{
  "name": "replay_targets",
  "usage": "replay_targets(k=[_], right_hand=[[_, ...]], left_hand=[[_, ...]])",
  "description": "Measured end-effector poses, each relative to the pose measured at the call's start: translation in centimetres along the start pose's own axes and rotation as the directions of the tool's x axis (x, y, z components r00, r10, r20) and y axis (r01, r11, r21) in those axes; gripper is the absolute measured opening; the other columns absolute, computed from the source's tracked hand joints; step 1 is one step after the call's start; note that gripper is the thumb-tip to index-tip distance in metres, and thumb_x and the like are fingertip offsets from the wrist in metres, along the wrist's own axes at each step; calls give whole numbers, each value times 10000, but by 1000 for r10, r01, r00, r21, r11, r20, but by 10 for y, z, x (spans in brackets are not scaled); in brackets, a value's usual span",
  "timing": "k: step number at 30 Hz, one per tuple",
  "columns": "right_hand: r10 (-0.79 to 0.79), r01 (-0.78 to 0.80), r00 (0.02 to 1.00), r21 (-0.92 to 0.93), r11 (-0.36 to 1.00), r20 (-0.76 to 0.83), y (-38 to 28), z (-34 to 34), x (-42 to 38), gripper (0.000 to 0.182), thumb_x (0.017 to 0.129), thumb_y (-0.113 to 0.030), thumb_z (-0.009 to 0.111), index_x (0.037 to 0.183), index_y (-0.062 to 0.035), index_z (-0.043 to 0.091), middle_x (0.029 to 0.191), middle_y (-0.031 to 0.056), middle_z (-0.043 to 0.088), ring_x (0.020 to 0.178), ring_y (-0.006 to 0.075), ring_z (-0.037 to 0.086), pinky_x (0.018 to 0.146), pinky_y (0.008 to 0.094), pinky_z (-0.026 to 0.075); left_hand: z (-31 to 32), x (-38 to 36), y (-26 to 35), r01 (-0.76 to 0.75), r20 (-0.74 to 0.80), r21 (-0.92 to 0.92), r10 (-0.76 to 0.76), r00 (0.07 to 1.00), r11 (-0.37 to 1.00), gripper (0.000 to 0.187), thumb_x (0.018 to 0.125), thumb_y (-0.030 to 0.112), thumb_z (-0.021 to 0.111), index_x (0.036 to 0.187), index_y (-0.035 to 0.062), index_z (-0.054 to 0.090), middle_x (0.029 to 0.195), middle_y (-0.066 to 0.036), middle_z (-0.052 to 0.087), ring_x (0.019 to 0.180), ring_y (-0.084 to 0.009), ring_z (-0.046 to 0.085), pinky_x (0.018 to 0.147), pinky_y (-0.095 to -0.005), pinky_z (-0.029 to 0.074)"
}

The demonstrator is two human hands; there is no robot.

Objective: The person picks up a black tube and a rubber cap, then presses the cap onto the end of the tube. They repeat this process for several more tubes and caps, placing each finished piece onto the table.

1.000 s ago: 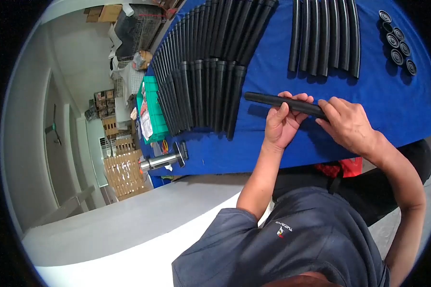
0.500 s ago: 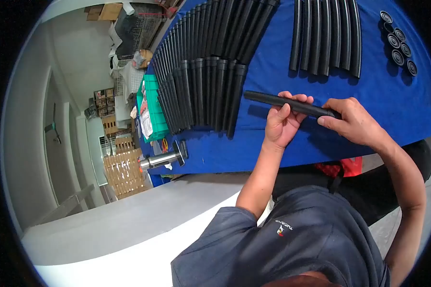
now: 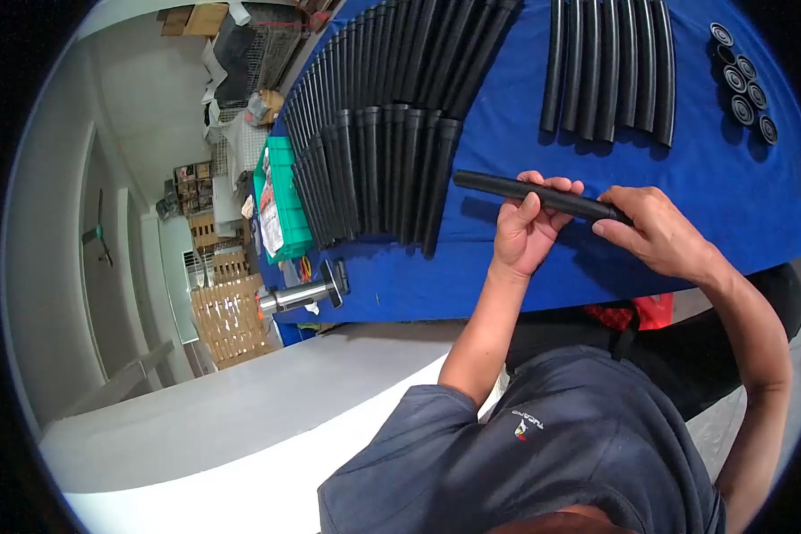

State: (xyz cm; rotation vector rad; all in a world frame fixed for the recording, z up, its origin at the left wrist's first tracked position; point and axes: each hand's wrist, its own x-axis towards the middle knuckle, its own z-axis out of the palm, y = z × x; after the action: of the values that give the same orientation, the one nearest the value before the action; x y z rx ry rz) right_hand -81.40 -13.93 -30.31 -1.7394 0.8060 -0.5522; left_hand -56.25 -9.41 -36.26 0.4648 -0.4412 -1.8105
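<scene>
A black tube (image 3: 494,184) is held slantwise above the blue cloth (image 3: 498,280), its free end pointing left. My left hand (image 3: 532,224) wraps its fingers and thumb around the tube's middle, palm up. At the right end, my right hand (image 3: 657,230) closes over the tip, thumb below and fingers on top, so that end is mostly hidden. Beyond the hands lies a row of plain black tubes (image 3: 607,80). Several round black caps (image 3: 735,79) with ringed faces sit at the far right.
Many black tubes with collared ends (image 3: 384,173) lie in two rows on the left. A green crate (image 3: 287,200) stands beyond them at the table's edge. Near it is a metal cylinder with a black base (image 3: 303,296). A red bag (image 3: 654,311) shows below the table edge.
Both hands keep their hold on the black tube in nearly the same place. The right hand's fingers have shifted only slightly at the tube's end.
</scene>
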Motion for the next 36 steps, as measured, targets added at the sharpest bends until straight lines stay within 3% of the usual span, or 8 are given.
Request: replay_targets(k=[9, 12, 18, 20, 21, 30, 33, 36], right_hand=[[-29, 29, 999, -13, 999, -28, 3, 4, -2, 312, 935, -238, 693, 912, 62, 606, 789, 282, 615, 784, 475, 618, 691, 515, 466], [-96, 84, 988, -97, 992, -120, 7, 10, -3, 271, 913, -202, 710, 940, 51, 616, 817, 266, 635, 814, 474, 622, 715, 512, 481], [-165, 151, 966, -86, 985, -197, 9, 5, 1, 447, 795, -168, 813, 1132, 49, 615, 870, 245, 679, 874, 447, 668, 773, 486, 523], [61, -62, 998, -21, 998, -30, 3, -8, 3, 540, 756, -170, 836, 1186, 53, 597, 898, 248, 687, 897, 429, 686, 784, 477, 528], [182, -183, 982, 0, 983, 53, -1, -16, 1, 587, 737, -171, 847, 1213, 55, 589, 912, 249, 692, 908, 420, 695, 790, 473, 531], [91, -85, 989, -53, 995, 120, 16, -40, -4, 602, 744, -206, 842, 1233, 50, 602, 948, 205, 722, 885, 360, 719, 774, 442, 544], [20, -14, 992, -52, 999, 128, 21, -39, -3, 641, 763, -193, 845, 1289, 48, 571, 951, 200, 710, 814, 291, 729, 726, 396, 558], [-10, 9, 993, 5, 1000, 116, 18, -33, -2, 603, 790, -243, 845, 1261, 43, 599, 894, 200, 700, 796, 293, 721, 710, 402, 541]], left_hand=[[0, -1, 0, -2, 9, -8, 2, 1000, 1000, 265, 1016, 131, 647, 1264, 55, 591, 1342, -220, 635, 1361, -405, 541, 1116, -547, 513], [3, -1, -3, -27, -55, -9, 26, 998, 1000, 270, 1015, 132, 649, 1270, 63, 593, 1351, -225, 629, 1369, -403, 534, 1120, -560, 505], [5, -3, -1, -60, -64, 10, 61, 996, 998, 283, 987, 117, 676, 1262, 91, 617, 1364, -181, 640, 1383, -384, 526, 1127, -577, 485], [3, -5, 1, -81, -134, -29, 77, 988, 996, 269, 968, 96, 697, 1227, 113, 626, 1297, -177, 673, 1354, -375, 554, 1112, -565, 496], [1, -3, 1, -78, -65, -26, 77, 995, 997, 288, 974, 84, 674, 1261, 98, 652, 1333, -170, 667, 1385, -376, 526, 1148, -587, 454], [-4, -2, 1, -62, -18, -101, 61, 998, 993, 298, 998, 59, 636, 1294, 59, 598, 1380, -193, 629, 1387, -386, 523, 1162, -601, 440], [-3, -3, 1, -57, -14, -88, 56, 998, 994, 300, 998, 52, 633, 1295, 59, 599, 1382, -195, 627, 1394, -385, 518, 1162, -600, 440], [-4, -3, 1, -59, -17, -81, 58, 998, 995, 308, 992, 45, 639, 1296, 63, 600, 1382, -197, 627, 1395, -391, 513, 1165, -601, 437]])
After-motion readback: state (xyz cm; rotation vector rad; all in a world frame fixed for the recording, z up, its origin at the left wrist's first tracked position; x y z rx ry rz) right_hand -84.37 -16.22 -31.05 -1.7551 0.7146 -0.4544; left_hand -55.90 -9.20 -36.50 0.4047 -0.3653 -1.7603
